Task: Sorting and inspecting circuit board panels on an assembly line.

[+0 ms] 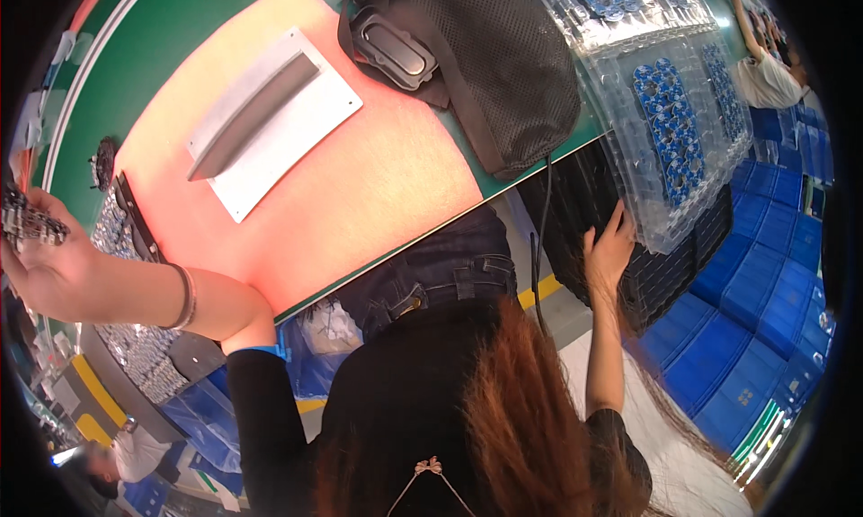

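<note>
Raised at the far left, my left hand is closed round a bunch of small black and silver parts. It is beside a grey bin of many small metallic pieces. My right hand reaches down past the table's right edge, thumb and fingers apart. Its fingertips are at the edge of a clear plastic tray holding blue round-patterned pieces, over a black crate. Whether the fingertips touch the tray I cannot tell.
A white plate with a grey upright fin lies on a brightly lit pinkish mat on the green table. Behind stands a black mesh bag with an oval framed part. Blue crates fill the right; a cable hangs down.
</note>
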`<state>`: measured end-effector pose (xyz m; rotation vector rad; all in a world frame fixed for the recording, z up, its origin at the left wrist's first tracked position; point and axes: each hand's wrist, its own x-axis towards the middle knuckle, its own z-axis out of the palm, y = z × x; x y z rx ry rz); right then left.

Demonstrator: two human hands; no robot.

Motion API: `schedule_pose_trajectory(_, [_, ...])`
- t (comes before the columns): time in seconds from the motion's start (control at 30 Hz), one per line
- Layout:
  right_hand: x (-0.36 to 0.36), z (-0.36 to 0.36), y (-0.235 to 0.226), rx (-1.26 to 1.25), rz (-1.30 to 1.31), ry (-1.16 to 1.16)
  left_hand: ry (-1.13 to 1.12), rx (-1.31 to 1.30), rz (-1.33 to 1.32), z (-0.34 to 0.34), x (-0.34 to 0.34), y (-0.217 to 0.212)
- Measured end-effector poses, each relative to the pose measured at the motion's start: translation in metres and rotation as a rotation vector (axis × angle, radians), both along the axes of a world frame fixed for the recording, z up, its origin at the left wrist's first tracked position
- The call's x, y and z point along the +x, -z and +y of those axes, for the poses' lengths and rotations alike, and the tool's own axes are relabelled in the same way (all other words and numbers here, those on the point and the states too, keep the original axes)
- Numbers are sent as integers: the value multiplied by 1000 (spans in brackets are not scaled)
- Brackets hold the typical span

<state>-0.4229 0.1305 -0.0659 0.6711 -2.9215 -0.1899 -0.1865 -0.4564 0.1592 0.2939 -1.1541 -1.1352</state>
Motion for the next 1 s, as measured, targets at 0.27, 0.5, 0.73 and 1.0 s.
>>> schedule_pose_trajectory(0.27, [50, -33, -90, 176, -688, -341, -384, 39, -26, 3, 6, 1])
schedule_pose_trajectory(0.5, [32, -213, -192, -625, -199, -827, -431, -28, 29, 23, -2, -17])
schedule_pose_trajectory(0.73, [36, -379, -235, -1005, -241, -1223, -37, -48, 42, 20, 3, -22])
schedule_pose_trajectory(1.0, [75, -488, -276, -1358, -122, -1410, 14, -22, -143, 29, 16, -32])
